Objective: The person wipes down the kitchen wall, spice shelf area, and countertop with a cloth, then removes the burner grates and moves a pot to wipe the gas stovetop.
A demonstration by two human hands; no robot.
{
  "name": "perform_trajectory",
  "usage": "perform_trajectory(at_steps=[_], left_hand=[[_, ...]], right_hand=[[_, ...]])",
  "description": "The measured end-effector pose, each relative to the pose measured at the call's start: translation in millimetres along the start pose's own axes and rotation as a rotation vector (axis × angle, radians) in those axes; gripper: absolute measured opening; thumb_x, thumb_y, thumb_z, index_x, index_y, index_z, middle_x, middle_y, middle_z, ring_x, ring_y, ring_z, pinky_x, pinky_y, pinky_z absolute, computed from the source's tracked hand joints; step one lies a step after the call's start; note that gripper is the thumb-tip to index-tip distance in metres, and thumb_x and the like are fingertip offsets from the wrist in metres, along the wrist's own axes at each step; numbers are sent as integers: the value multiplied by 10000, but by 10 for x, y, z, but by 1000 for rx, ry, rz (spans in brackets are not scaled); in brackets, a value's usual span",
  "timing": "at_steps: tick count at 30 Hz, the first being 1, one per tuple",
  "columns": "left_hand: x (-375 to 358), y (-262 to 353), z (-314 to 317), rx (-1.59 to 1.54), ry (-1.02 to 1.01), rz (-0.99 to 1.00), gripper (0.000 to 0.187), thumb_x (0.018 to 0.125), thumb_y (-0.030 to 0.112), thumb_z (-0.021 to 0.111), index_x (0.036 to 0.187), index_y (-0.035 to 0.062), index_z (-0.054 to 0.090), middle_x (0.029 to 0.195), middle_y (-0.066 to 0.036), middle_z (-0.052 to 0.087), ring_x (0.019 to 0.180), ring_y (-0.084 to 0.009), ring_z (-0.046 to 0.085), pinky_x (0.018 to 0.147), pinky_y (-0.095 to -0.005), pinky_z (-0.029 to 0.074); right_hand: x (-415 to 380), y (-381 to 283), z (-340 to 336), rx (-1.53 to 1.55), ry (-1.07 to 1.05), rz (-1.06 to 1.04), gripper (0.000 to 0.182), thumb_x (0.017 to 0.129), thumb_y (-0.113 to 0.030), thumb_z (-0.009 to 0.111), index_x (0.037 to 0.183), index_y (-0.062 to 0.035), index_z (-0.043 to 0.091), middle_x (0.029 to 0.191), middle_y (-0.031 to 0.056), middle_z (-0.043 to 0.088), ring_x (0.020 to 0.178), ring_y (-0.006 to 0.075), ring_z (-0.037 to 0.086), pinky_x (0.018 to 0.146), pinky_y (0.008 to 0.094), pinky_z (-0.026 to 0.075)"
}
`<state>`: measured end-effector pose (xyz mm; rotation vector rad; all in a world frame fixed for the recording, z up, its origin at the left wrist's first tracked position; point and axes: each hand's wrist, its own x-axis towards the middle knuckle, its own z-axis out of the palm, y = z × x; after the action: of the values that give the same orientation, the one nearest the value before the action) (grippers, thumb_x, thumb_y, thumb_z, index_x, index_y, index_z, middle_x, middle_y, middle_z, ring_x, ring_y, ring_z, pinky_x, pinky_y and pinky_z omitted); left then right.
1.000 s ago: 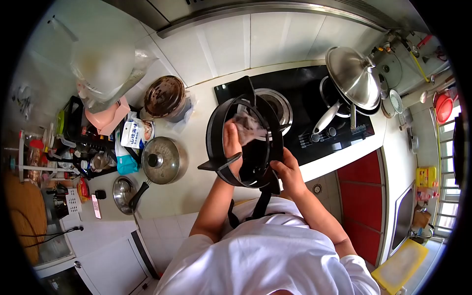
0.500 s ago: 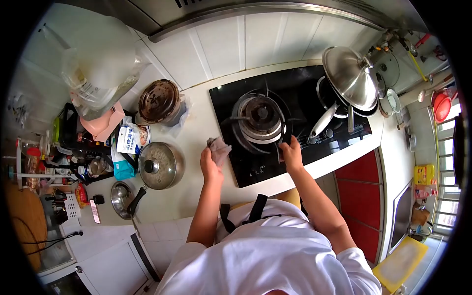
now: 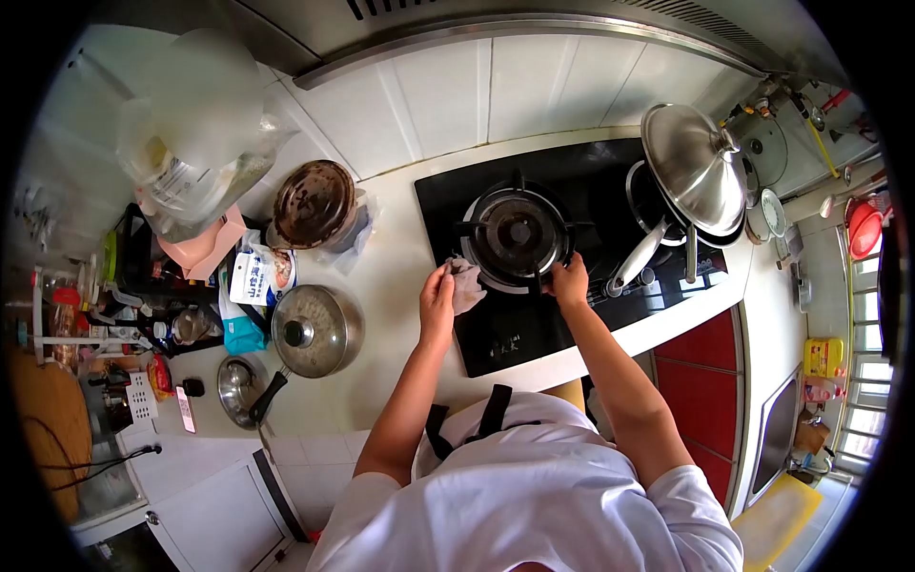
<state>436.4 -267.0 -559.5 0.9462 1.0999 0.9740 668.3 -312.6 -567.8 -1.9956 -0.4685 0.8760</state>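
Observation:
A crumpled greyish cloth is pinched in my left hand, close to the left front of the burner. Around that burner sits a round black pan support with short prongs, looking level on the black glass hob. My right hand has its fingers closed on the front right edge of the pan support. On the hob's right side, a wok with a long handle carries a domed steel lid.
Left of the hob, a glass-lidded saucepan, a small steel bowl and a brown-lidded pot stand on the counter. Packets and a pink container crowd the far left. A sink lies at the right.
The pan support has gone from tilted and off-centre to level around the burner. My left hand has brought the cloth rightward to the burner's side. My right hand keeps its grip.

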Motion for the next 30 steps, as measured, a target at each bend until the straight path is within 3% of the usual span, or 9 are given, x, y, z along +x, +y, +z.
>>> perform_trajectory(at_steps=[5,13,15,20,21,22,23,24,30], left_hand=[[82,-195,78,-73,-25,-2,322,1011,218,532,1242,-1,582,1131,-23,628,1030,-102,572,934,-256,436],[50,-398,-247,429,55,179,337,980,236,551,1223,6,591,1147,-131,662,1052,-229,630,919,-329,473],[57,-381,-289,490,134,218,342,981,235,547,1226,0,586,1141,-139,663,1051,-241,632,922,-336,474],[280,-327,-138,653,202,404,333,981,218,542,1243,15,563,1179,-168,594,1034,-305,587,904,-381,461],[414,-332,-137,687,164,378,341,961,189,547,1258,22,558,1241,-161,576,1120,-329,528,963,-417,420],[568,-346,-154,871,142,519,357,948,179,555,1270,26,554,1274,-152,564,1164,-340,491,992,-433,396],[684,-373,-162,1054,116,661,374,934,169,563,1281,31,550,1307,-142,552,1207,-351,454,1021,-448,371],[707,-348,-132,1124,49,598,410,912,164,581,1300,37,543,1372,-121,514,1259,-362,409,1055,-454,351],[228,-329,-22,1359,-78,628,447,863,139,624,1281,0,549,1402,-112,483,1264,-368,430,1067,-463,360]], right_hand=[[-55,-78,34,11,-23,-9,551,833,-78,554,1354,32,411,815,165,691,556,244,691,532,321,550],[30,86,51,10,-64,17,612,853,-102,577,1409,10,346,832,146,683,597,233,701,566,320,552],[74,187,68,69,-63,-9,591,855,-66,574,1399,-34,346,879,138,664,541,206,663,453,282,518],[109,286,35,5,-80,-29,608,875,-107,583,1418,-54,315,870,122,662,532,196,655,449,278,507],[85,250,12,-23,-105,-25,635,884,-161,595,1427,-26,294,834,139,665,569,220,678,536,308,520],[70,225,-3,-51,-130,-21,672,894,-214,606,1436,2,274,797,156,668,606,244,701,622,337,533],[71,225,-7,-52,-128,-16,672,894,-214,606,1436,2,274,797,156,668,606,244,701,622,337,533],[74,231,-12,-102,-133,-46,676,900,-244,592,1436,6,264,823,178,679,610,264,700,657,361,534],[118,315,49,-274,-74,-112,672,918,-318,543,1429,13,257,875,228,698,637,315,701,742,421,527]])
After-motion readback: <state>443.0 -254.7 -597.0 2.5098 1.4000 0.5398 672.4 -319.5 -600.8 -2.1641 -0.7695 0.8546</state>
